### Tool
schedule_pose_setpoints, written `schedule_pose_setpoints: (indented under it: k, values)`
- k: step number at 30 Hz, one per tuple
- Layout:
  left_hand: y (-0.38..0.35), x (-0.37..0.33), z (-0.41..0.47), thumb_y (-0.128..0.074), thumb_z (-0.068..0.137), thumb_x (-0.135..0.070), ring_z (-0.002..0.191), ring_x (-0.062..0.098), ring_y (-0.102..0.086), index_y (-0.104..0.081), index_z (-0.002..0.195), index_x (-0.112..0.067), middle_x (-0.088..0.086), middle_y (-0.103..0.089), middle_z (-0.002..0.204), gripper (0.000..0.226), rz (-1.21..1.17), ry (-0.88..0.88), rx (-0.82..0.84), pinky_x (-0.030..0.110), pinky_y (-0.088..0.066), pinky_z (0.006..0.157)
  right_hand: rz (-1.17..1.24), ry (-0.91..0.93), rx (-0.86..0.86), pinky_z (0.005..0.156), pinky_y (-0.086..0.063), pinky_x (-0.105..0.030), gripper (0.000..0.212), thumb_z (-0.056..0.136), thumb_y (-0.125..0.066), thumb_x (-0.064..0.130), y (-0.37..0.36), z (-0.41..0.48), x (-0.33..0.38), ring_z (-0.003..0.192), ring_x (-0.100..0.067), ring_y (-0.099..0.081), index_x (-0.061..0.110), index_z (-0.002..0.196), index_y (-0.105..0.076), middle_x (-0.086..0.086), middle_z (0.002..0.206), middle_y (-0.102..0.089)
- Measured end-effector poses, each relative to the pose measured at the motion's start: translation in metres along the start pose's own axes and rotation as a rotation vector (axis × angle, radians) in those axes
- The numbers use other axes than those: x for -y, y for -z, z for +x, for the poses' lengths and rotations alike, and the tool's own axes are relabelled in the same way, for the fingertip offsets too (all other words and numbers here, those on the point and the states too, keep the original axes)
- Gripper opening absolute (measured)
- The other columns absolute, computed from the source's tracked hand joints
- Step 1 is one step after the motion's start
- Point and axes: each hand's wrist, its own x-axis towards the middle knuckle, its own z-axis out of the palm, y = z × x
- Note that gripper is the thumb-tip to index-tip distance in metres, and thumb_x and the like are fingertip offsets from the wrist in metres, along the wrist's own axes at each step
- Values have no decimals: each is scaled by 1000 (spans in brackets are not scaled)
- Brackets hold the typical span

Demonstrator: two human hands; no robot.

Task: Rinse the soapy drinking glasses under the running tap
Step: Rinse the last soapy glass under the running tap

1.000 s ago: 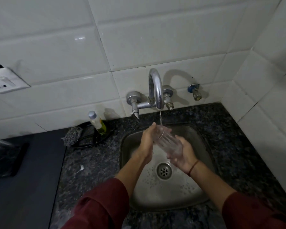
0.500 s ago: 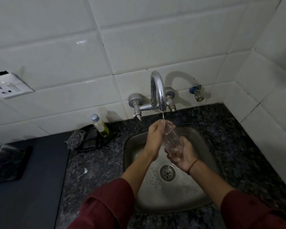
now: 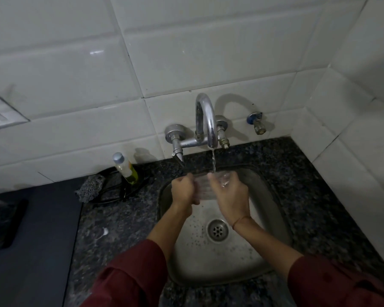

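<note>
Setting: white tiled wall over a dark granite counter (image 3: pixel 111 218), with the walls meeting in a corner at the right. Far left, on the wall: a socket (image 3: pixel 0 116). At the counter's back edge, left of the basin: a scrubber (image 3: pixel 89 189) and a small bottle (image 3: pixel 125 168), both on a black dish (image 3: pixel 111 193) and well apart from the work. Centre: a steel sink (image 3: pixel 273 218) set into the counter, its drain (image 3: pixel 217 229) below the hands. A wall tap (image 3: pixel 205 120) runs a thin stream (image 3: pixel 213 160) down over the sink's back edge. Left hand (image 3: pixel 183 191): fingers curled round the left part of the glass. Glass (image 3: pixel 205 188): clear and one only, held in the air over the back half of the basin, directly under the stream and between the two hands. Its long axis appears to lie roughly crosswise, hand to hand and tilted. Which end is the mouth cannot be told through the blur and the water. Right hand (image 3: pixel 228 193): wrapped round the right part of the glass, with water striking close by its fingers. Both hands are equally near, and either could take the glass alone. Room, as judged: open basin below and to the right, spout close above, so turning is freer downward than upward. Right of the tap: a small wall valve (image 3: pixel 256 122), clear of the hands.
</note>
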Motion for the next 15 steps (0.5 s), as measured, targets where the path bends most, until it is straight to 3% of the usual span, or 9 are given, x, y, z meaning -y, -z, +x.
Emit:
schedule_pose_setpoints:
  k: [3, 5, 7, 9, 12, 15]
  values:
    - [2, 10, 6, -42, 96, -16, 41, 18, -47, -61, 79, -6, 10, -60, 66, 28, -248, 136, 191, 23, -31, 35, 49, 299, 173, 76, -47, -10, 49, 82, -74, 49, 6, -4, 0, 94, 0, -61, 21, 118, -56, 9, 105, -62]
    - [1, 19, 12, -39, 97, -16, 43, 20, -44, -61, 84, -2, 11, -59, 66, 28, -352, 170, 228, 24, -31, 36, -7, 380, 248, 92, -47, -15, 70, 86, -66, 55, 11, -4, -6, 111, -4, -54, 16, 140, -46, 3, 123, -50]
    - [-2, 24, 15, -38, 98, -11, 43, 20, -44, -62, 90, 0, 10, -59, 65, 28, -381, 163, 251, 23, -31, 36, -115, 470, 200, 104, -39, -15, 77, 88, -61, 57, 19, -3, -16, 124, -10, -46, 12, 148, -39, -1, 134, -41]
    - [-7, 23, 11, -39, 100, -4, 44, 18, -46, -65, 94, 2, 9, -62, 66, 27, -345, 129, 259, 23, -32, 37, -200, 575, 138, 107, -31, -11, 71, 88, -63, 51, 28, -1, -22, 127, -13, -41, 11, 145, -45, -4, 137, -41]
    - [-13, 30, 13, -40, 102, -7, 46, 17, -48, -65, 89, -3, 7, -63, 67, 28, -328, 137, 263, 24, -33, 38, -239, 757, 141, 103, -35, -13, 44, 88, -73, 33, 36, 5, -23, 120, -18, -47, 11, 124, -62, -5, 127, -52]
    - [-16, 35, 20, -40, 97, -16, 52, 20, -51, -61, 95, -2, 12, -57, 76, 25, -424, 166, 304, 24, -33, 37, -300, 857, 318, 95, -46, -24, 30, 88, -73, 17, 42, 15, -23, 111, -19, -54, 9, 116, -66, -4, 113, -62]
